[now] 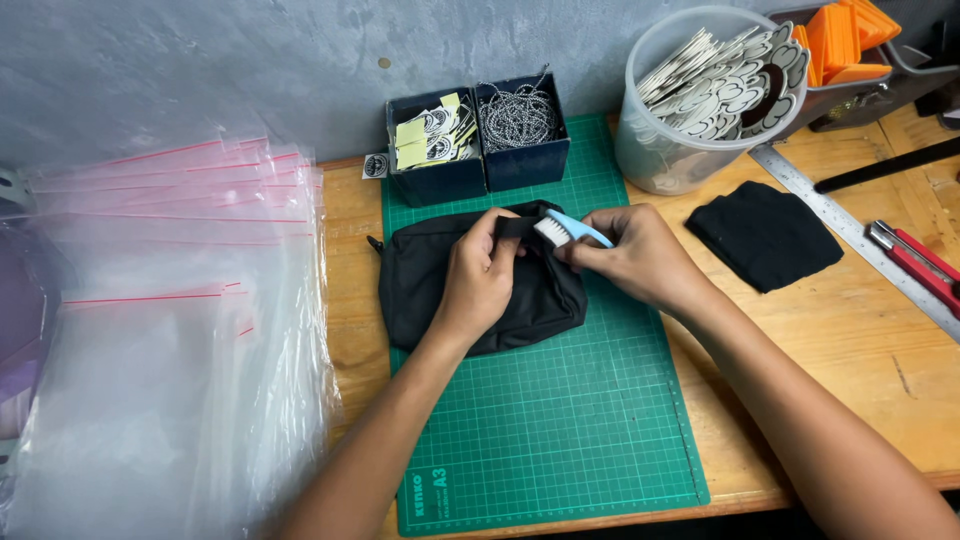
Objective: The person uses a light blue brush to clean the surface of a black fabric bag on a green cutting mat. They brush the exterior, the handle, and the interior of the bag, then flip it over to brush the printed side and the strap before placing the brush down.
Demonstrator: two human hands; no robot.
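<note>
On the green cutting mat (560,420), the left hand (480,285) pinches the black pouch (480,290) strap taut while the right hand (635,260) grips the blue brush (568,230); short, light strokes seem best.

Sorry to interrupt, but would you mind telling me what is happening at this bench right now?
A person is working on a black pouch lying on a green cutting mat. The left hand pinches a black strap at the pouch's top, while the right hand holds a small light-blue brush with its bristles against that strap. Clear plastic bags lie to the left.
</note>
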